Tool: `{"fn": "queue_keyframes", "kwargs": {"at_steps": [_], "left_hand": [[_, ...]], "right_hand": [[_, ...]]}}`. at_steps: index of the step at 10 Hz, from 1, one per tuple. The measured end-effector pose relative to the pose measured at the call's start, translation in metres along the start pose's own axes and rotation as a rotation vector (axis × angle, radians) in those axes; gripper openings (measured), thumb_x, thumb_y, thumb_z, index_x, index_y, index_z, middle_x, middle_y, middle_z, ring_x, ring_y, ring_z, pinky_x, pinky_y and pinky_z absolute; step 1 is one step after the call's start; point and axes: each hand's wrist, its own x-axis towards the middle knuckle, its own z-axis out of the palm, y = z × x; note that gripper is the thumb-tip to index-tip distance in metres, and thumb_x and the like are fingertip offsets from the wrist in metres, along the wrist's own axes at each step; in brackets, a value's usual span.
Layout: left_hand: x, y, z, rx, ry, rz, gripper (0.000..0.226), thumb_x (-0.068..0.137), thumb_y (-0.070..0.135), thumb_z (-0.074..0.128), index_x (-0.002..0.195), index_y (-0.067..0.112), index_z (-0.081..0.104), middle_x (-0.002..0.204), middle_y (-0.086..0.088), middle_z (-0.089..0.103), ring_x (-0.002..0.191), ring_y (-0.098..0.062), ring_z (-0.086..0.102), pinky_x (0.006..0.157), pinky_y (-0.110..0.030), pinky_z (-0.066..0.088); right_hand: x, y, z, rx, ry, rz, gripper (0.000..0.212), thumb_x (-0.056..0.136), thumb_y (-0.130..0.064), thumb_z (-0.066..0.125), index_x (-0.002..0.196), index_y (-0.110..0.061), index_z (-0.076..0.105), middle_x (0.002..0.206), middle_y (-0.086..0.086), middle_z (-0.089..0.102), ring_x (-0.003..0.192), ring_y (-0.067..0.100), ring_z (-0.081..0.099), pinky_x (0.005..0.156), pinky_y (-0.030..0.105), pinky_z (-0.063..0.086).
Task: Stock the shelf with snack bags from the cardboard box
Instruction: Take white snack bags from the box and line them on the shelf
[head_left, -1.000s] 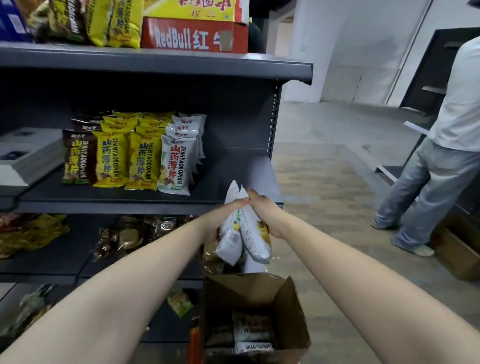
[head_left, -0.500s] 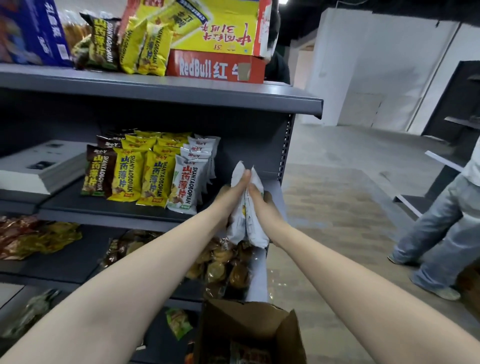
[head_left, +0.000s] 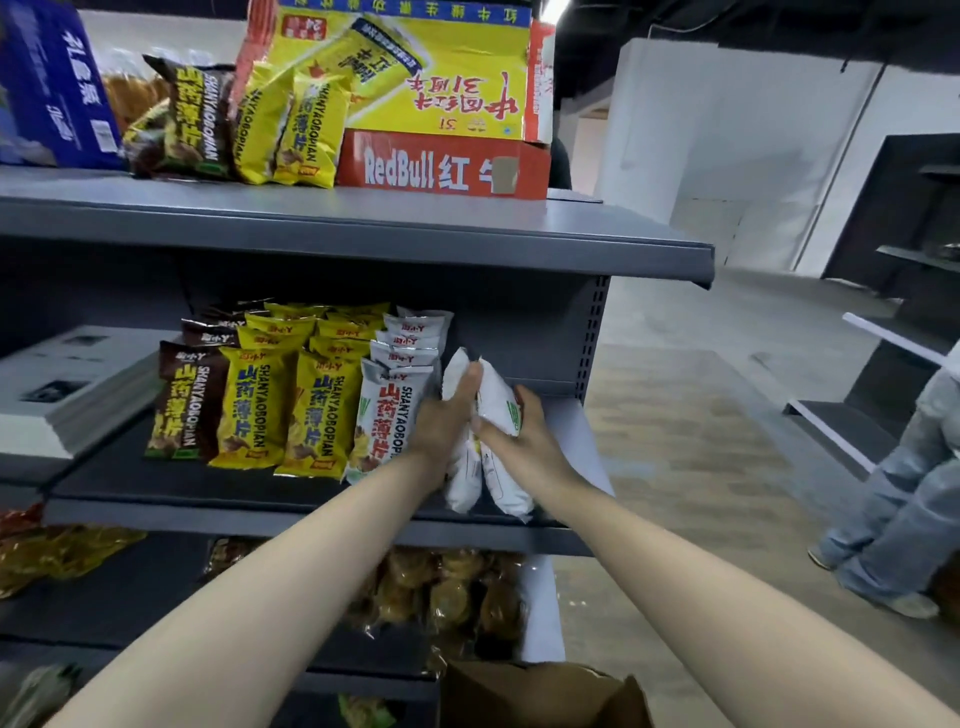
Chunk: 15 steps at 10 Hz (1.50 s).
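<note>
Two white snack bags (head_left: 500, 467) stand upright on the grey middle shelf (head_left: 260, 512), just right of the row of white bags (head_left: 387, 415). My left hand (head_left: 445, 418) lies flat against the left bag with straight fingers. My right hand (head_left: 519, 441) curls around the right bag from the right side. Brown and yellow snack bags (head_left: 254, 410) fill the shelf further left. The open cardboard box (head_left: 540, 693) shows at the bottom edge, below my arms.
The top shelf (head_left: 363, 228) carries a red RedBull carton (head_left: 441, 163), a yellow carton, a blue box and more snack bags. White stacks (head_left: 67, 389) sit at the left. Wrapped pastries (head_left: 447, 597) fill the lower shelf. A person in jeans (head_left: 893, 499) stands at the right.
Both hands lifted the two white bags from above the box up onto the middle shelf, beside the white row. The view tilted upward, so the box dropped to the bottom edge.
</note>
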Motion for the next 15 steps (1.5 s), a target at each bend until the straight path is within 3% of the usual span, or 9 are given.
{"fn": "queue_keyframes", "kwargs": {"at_steps": [1, 2, 4, 5, 6, 8, 10, 12, 15], "left_hand": [[0.049, -0.014, -0.017, 0.008, -0.003, 0.007, 0.063, 0.094, 0.046, 0.046, 0.142, 0.006, 0.033, 0.142, -0.012, 0.044, 0.122, -0.022, 0.046, 0.073, -0.008, 0.038], [0.077, -0.017, -0.033, 0.028, -0.003, 0.034, 0.076, 0.089, 0.058, 0.046, 0.147, 0.014, 0.026, 0.148, -0.005, 0.037, 0.135, -0.023, 0.037, 0.097, -0.028, 0.030], [0.109, -0.011, -0.072, -0.035, 0.007, 0.172, 0.058, 0.088, 0.059, 0.046, 0.128, 0.017, 0.052, 0.120, 0.003, 0.062, 0.116, -0.019, 0.056, 0.098, -0.036, 0.044], [0.117, -0.005, -0.082, -0.117, 0.002, 0.157, 0.058, 0.084, 0.061, 0.048, 0.123, 0.018, 0.053, 0.109, 0.012, 0.063, 0.100, -0.004, 0.062, 0.085, -0.025, 0.051], [0.126, -0.005, -0.089, -0.146, 0.000, 0.182, 0.031, 0.092, 0.052, 0.046, 0.112, 0.029, 0.050, 0.089, 0.025, 0.056, 0.065, 0.021, 0.058, 0.053, -0.001, 0.045], [0.143, 0.003, -0.095, -0.215, -0.067, 0.159, 0.065, 0.086, 0.063, 0.048, 0.136, 0.022, 0.046, 0.128, 0.003, 0.060, 0.115, -0.013, 0.058, 0.102, -0.039, 0.045], [0.156, 0.008, -0.098, -0.257, -0.055, 0.169, 0.092, 0.064, 0.074, 0.052, 0.142, 0.027, 0.038, 0.138, 0.004, 0.052, 0.125, -0.018, 0.051, 0.109, -0.044, 0.037], [0.165, 0.003, -0.103, -0.310, -0.077, 0.206, 0.075, 0.072, 0.069, 0.054, 0.138, 0.032, 0.044, 0.133, 0.009, 0.056, 0.121, -0.015, 0.055, 0.108, -0.043, 0.038], [0.167, 0.002, -0.102, -0.320, -0.059, 0.189, 0.085, 0.067, 0.070, 0.057, 0.141, 0.033, 0.039, 0.135, 0.011, 0.054, 0.121, -0.012, 0.054, 0.107, -0.043, 0.039]], "right_hand": [[0.024, 0.005, 0.011, 0.056, 0.096, 0.008, 0.066, 0.087, -0.036, 0.066, 0.140, -0.024, 0.029, 0.119, -0.022, 0.052, 0.113, 0.000, 0.053, 0.081, 0.008, 0.041], [0.053, 0.010, 0.017, 0.070, 0.231, 0.023, 0.066, 0.088, -0.032, 0.066, 0.142, -0.018, 0.030, 0.124, -0.011, 0.053, 0.115, 0.007, 0.054, 0.084, 0.011, 0.041], [0.101, 0.019, 0.021, -0.076, 0.332, 0.030, 0.076, 0.088, -0.026, 0.066, 0.146, -0.012, 0.019, 0.133, 0.002, 0.046, 0.117, 0.014, 0.049, 0.088, 0.021, 0.038], [0.122, 0.020, 0.024, -0.161, 0.375, 0.031, 0.080, 0.087, -0.028, 0.068, 0.147, -0.011, 0.018, 0.145, 0.007, 0.037, 0.130, 0.020, 0.041, 0.095, 0.022, 0.034], [0.140, 0.020, 0.030, -0.261, 0.396, 0.024, 0.082, 0.086, -0.031, 0.068, 0.147, -0.010, 0.017, 0.148, 0.011, 0.032, 0.132, 0.025, 0.039, 0.098, 0.026, 0.035], [0.175, 0.018, 0.044, -0.423, 0.447, 0.071, 0.070, 0.086, -0.032, 0.064, 0.138, -0.008, 0.024, 0.140, 0.014, 0.035, 0.124, 0.038, 0.043, 0.096, 0.045, 0.043], [0.209, 0.026, 0.059, -0.545, 0.494, 0.124, 0.074, 0.087, -0.030, 0.062, 0.142, -0.004, 0.021, 0.138, 0.017, 0.032, 0.125, 0.040, 0.037, 0.095, 0.048, 0.039], [0.232, 0.043, 0.075, -0.605, 0.554, 0.152, 0.085, 0.088, -0.031, 0.062, 0.149, -0.004, 0.009, 0.141, 0.018, 0.023, 0.123, 0.037, 0.030, 0.094, 0.048, 0.039], [0.256, 0.063, 0.086, -0.727, 0.585, 0.210, 0.100, 0.080, -0.046, 0.065, 0.149, -0.012, 0.001, 0.143, 0.017, 0.015, 0.122, 0.036, 0.028, 0.092, 0.052, 0.039]]}}
